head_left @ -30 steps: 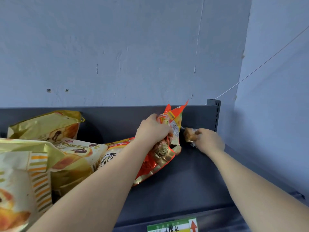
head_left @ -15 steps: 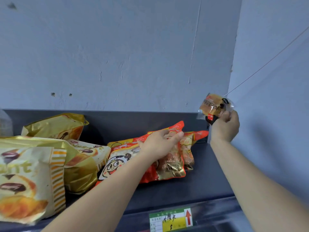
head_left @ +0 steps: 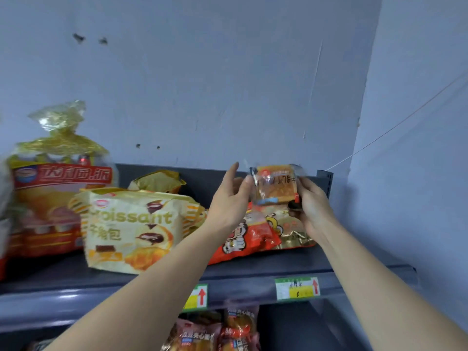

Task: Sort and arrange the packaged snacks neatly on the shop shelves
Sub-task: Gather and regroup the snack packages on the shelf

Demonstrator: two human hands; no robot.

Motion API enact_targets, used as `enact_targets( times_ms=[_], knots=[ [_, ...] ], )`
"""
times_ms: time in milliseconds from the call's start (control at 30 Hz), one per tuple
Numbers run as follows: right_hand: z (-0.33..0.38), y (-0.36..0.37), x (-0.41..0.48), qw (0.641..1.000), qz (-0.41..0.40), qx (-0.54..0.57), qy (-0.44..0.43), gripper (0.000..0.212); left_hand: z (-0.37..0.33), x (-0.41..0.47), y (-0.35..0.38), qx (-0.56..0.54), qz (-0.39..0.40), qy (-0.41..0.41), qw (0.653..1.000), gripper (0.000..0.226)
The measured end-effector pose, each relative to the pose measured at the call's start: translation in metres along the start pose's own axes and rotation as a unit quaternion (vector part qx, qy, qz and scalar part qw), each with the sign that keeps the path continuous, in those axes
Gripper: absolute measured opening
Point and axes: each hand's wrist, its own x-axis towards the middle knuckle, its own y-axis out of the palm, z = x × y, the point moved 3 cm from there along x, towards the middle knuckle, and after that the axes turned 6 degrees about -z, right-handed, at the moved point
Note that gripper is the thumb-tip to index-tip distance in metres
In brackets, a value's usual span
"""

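Small cake packet held up between both hands over the right end of the top shelf.

The croissant bag stands left and the orange cartoon bag lies flat right. Above that bag, the right hand grips the packet's right edge with curled fingers. The left hand has near-straight fingers and only thumbs its left edge (the right likely carries). The packet faces the camera, long axis roughly level.
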Motion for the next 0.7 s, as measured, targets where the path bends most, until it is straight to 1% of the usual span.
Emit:
enact_targets(
  times_ms=[67, 133, 167, 200, 233, 300, 333, 400, 433, 467, 567, 633, 700],
  knots=[
    [0.005, 0.01, -0.027, 0.999, 0.031, -0.012, 0.0, 0.02, -0.002, -0.014, -0.019, -0.001, 0.024, 0.011, 1.0, 0.055],
    [0.009, 0.019, -0.053, 0.999, 0.039, -0.023, 0.003, 0.012, -0.005, -0.03, -0.037, 0.017, 0.044, 0.016, 0.999, 0.046],
    [0.011, 0.022, -0.065, 0.999, 0.036, -0.027, 0.005, 0.018, -0.005, -0.039, -0.046, 0.035, 0.051, 0.015, 0.998, 0.041],
    [0.013, 0.025, -0.075, 0.999, 0.027, -0.029, 0.009, 0.024, -0.006, -0.048, -0.054, 0.048, 0.062, 0.014, 0.997, 0.042],
    [0.015, 0.028, -0.084, 0.999, 0.023, -0.028, 0.008, 0.027, -0.005, -0.056, -0.062, 0.06, 0.078, 0.013, 0.995, 0.049],
    [0.017, 0.033, -0.099, 0.999, 0.023, -0.031, -0.002, 0.019, -0.005, -0.074, -0.074, 0.091, 0.128, 0.005, 0.988, 0.066],
    [0.019, 0.036, -0.107, 0.999, 0.023, -0.035, -0.008, 0.013, -0.004, -0.083, -0.078, 0.116, 0.151, -0.002, 0.982, 0.067],
    [0.021, 0.042, -0.12, 0.999, 0.02, -0.044, -0.015, 0.014, -0.001, -0.1, -0.087, 0.154, 0.175, -0.018, 0.972, 0.055],
    [0.022, 0.044, -0.126, 0.999, 0.018, -0.04, -0.009, 0.018, 0.0, -0.108, -0.092, 0.145, 0.177, -0.033, 0.973, 0.046],
    [0.022, 0.047, -0.132, 0.999, 0.023, -0.026, 0.009, 0.023, 0.001, -0.116, -0.097, 0.111, 0.174, -0.059, 0.977, 0.039],
    [0.02, 0.056, -0.154, 0.995, 0.063, 0.025, 0.076, 0.041, 0.008, -0.138, -0.114, -0.021, 0.136, -0.163, 0.977, 0.036],
    [0.016, 0.063, -0.17, 0.992, 0.103, 0.018, 0.074, 0.05, 0.016, -0.152, -0.126, -0.089, 0.101, -0.214, 0.967, 0.03],
    [0.007, 0.068, -0.186, 0.988, 0.136, 0.005, 0.067, 0.047, 0.025, -0.165, -0.137, -0.144, 0.068, -0.251, 0.955, 0.024]
  ],
)
